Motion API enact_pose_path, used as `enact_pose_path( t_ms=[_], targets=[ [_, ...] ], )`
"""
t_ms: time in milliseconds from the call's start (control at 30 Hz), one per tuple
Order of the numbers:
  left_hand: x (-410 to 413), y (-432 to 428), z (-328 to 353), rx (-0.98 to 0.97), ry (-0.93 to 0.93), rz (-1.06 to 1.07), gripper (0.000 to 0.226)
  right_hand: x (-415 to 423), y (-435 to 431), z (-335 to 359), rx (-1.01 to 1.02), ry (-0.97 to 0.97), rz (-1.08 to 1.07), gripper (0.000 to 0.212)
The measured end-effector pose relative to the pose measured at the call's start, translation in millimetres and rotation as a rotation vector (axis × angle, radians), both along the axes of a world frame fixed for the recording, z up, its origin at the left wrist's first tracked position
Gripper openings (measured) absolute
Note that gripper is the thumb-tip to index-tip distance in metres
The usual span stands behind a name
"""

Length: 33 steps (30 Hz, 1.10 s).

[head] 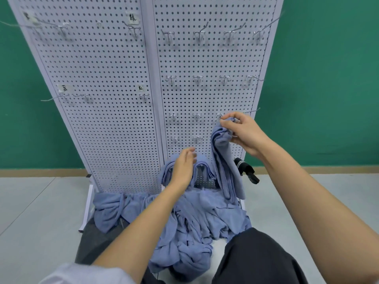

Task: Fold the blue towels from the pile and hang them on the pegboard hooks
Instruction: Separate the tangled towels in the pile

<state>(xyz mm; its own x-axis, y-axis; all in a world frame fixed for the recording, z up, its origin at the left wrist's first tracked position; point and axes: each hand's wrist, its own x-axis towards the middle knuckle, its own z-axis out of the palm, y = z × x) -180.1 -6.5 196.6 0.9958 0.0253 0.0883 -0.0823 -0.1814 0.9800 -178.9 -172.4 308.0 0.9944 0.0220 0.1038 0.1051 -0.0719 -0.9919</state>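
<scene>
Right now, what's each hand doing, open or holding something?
Left hand: open, fingers relaxed, by the hung towels.
Right hand: pinches the top of the folded blue towel.

We see bright, even, diffuse light with no glare. Shadows are faint: only soft ones behind the hooks (198, 78) on the pegboard (102, 78). The wide lens splays the board's edges outward toward the top corners. The upper hooks and labels (133, 19) look smeared and soft.

WALL: you face a plain green wall (328, 78) | BASE: tan skirting (41, 172) along its foot | FLOOR: pale grey tiles (30, 212)
</scene>
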Motion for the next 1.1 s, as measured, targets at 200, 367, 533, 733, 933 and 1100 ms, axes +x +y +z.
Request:
enact_pose_path(
  t_ms=[200, 367, 533, 733, 933, 1100],
  targets=[
    [-10.3, -56.2, 9.0, 0.027, -0.140, -0.108, 0.084, -3.4, -8.5, 27.0, 0.154, -0.042, -0.032, 0.005],
    [8.4, -65.0, -0.4, 0.251, -0.286, 0.124, 0.077, -5.3, -28.4, 41.0, 0.320, -0.071, -0.033, 0.004],
    [12.2, -49.7, 13.6, 0.183, -0.379, 0.156, 0.047, -5.2, -74.8, 21.0, 0.363, -0.047, -0.154, 0.006],
    [24.8, -44.5, 28.9, 0.357, -0.392, 0.124, 0.035, 0.3, -122.1, -48.5, -0.074, 0.162, -0.366, 0.014],
    [30.1, -86.3, 33.9, 0.437, -0.295, 0.109, 0.018, 0.8, -103.2, -71.9, -0.370, 0.014, -0.126, 0.037],
    [41.8, -121.7, 26.0, 0.372, -0.260, 0.085, 0.020, 16.9, -98.4, -98.5, -0.596, -0.122, -0.165, 0.056]
  ],
)
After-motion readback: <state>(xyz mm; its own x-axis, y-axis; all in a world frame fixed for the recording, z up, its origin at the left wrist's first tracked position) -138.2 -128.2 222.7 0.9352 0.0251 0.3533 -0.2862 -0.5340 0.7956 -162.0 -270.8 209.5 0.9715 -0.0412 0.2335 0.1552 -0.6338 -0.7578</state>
